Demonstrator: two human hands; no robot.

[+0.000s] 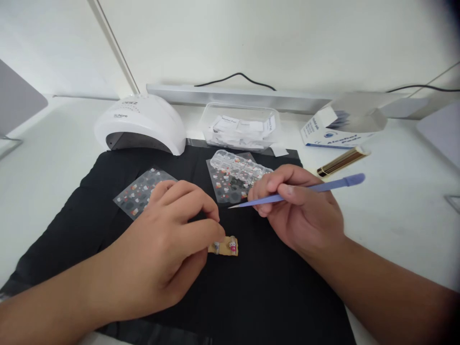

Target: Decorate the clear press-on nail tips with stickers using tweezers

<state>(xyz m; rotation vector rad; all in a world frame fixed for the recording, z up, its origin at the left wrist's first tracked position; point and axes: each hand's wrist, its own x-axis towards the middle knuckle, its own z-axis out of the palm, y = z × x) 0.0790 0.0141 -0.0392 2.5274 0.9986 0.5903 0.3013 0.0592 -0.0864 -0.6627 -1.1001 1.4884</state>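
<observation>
My left hand (pixel 172 239) rests on a black mat (pixel 251 297), its thumb and forefinger pinching a small tan nail tip (pixel 226 247) with tiny decals on it. My right hand (pixel 298 211) holds lilac tweezers (pixel 305 190) like a pen, their fine point aimed left above the mat, a short way above the nail tip. A sticker sheet (pixel 138 194) lies just beyond my left hand. A second sticker sheet (pixel 228 189) lies under the tweezers' tip, and a clear box of small charms (pixel 239 167) rests on its far end.
A white nail lamp (pixel 140 122) stands at the mat's back left. Behind are a clear tub of wrapped pads (pixel 239 125), an open box of alcohol pads (pixel 338 129) and a gold-banded tube (pixel 341 162). Cables run along the wall.
</observation>
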